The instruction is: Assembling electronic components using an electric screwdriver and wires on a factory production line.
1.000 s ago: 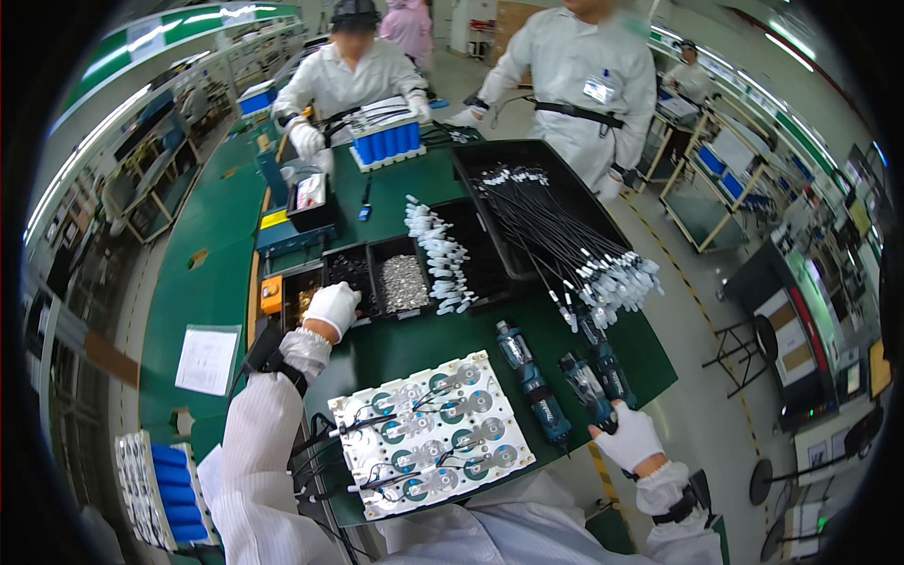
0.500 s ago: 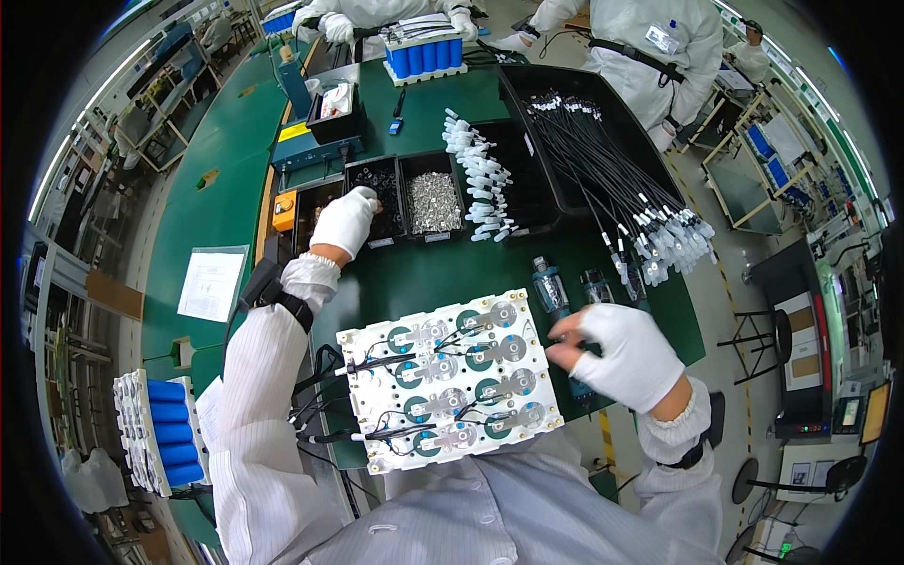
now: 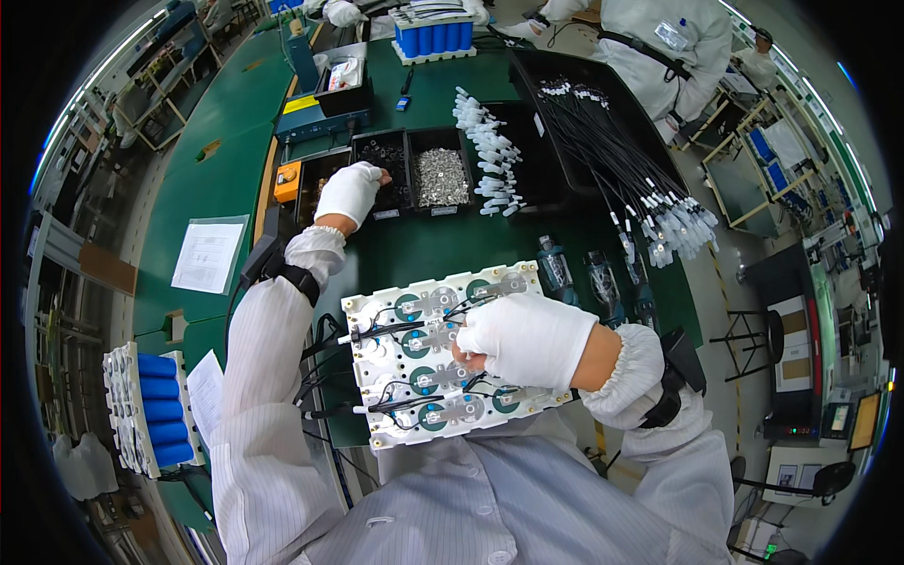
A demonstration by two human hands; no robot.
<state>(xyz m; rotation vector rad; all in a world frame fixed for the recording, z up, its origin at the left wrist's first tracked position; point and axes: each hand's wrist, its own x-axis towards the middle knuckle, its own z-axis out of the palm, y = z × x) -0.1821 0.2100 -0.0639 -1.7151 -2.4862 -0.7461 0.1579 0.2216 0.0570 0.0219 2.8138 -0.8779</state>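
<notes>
one white panel (image 3: 426, 359), partly behind right hand (image 3: 523, 344)

Right from the wearer's head we look, through one wide fisheye, upright, pitched steeply down and forward over the green table (image 3: 443, 245)! Closest to us, the shirt front (image 3: 443, 513) fills the bottom; just beyond comes the table's near edge, with the white module (image 3: 428, 363) there. The far end sits small up top, and past the right edge, floor (image 3: 730, 282) bends away.
</notes>
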